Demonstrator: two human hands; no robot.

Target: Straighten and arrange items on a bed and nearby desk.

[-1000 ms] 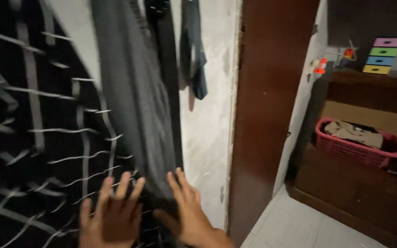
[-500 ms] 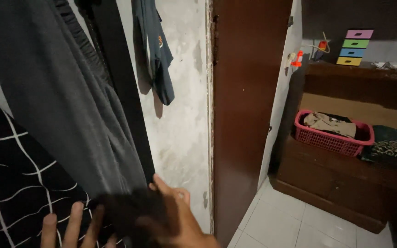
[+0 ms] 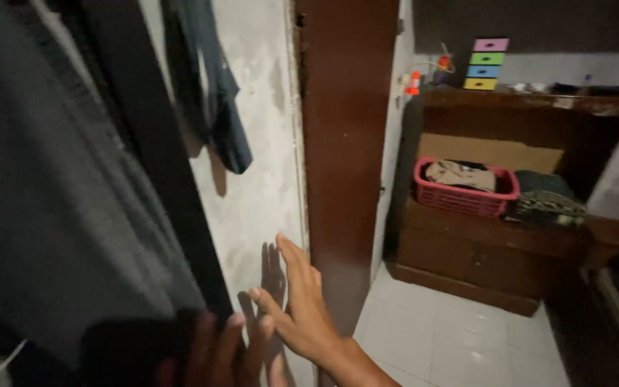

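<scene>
Right hand: fingers spread – flat near the wall.
Left hand: blurred, grip unclear, touching grey cloth.
Risk: cloth could slip off its hanging point if tugged.

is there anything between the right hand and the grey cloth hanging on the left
Yes: a black hanging strip lies between the right hand and the grey cloth. The left hand is at the cloth's lower edge, blurred, contact unclear.
</scene>
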